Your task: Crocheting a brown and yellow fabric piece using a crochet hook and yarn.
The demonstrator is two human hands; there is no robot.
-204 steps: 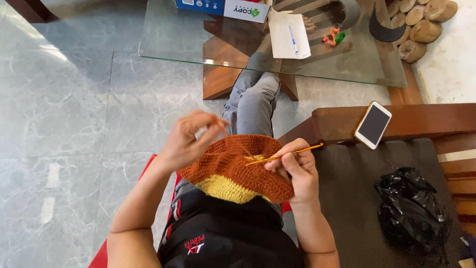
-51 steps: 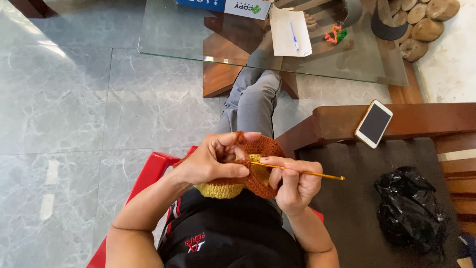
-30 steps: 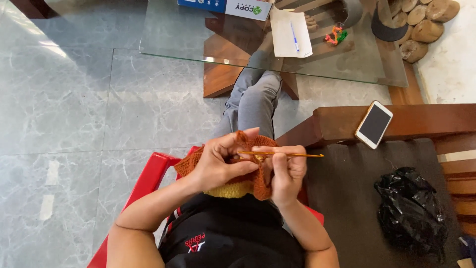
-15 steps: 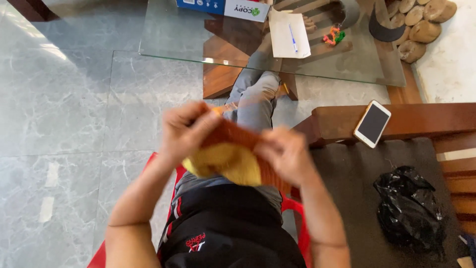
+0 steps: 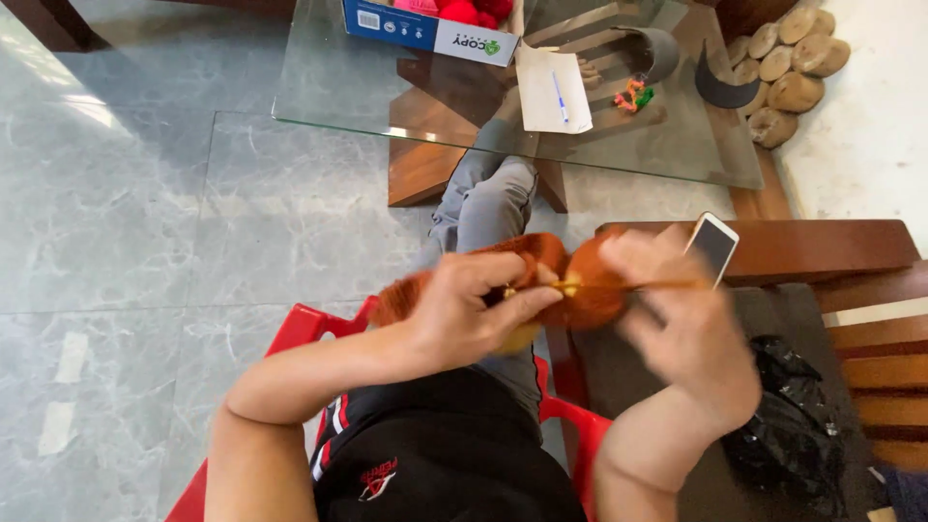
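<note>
Head view: left hand (image 5: 464,314) closed in a grip on the orange crocheted yarn piece (image 5: 541,280) over the lap, blurred right hand (image 5: 681,324) closed on the thin golden crochet hook (image 5: 648,285), work judged part-finished, stitching ongoing.

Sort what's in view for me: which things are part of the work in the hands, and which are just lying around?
In hand:
left hand gripping the orange crochet piece
right hand, blurred, with the crochet hook

Lying about:
phone on the wooden bench arm
black bag
paper with pen on the glass table
blue box
</note>
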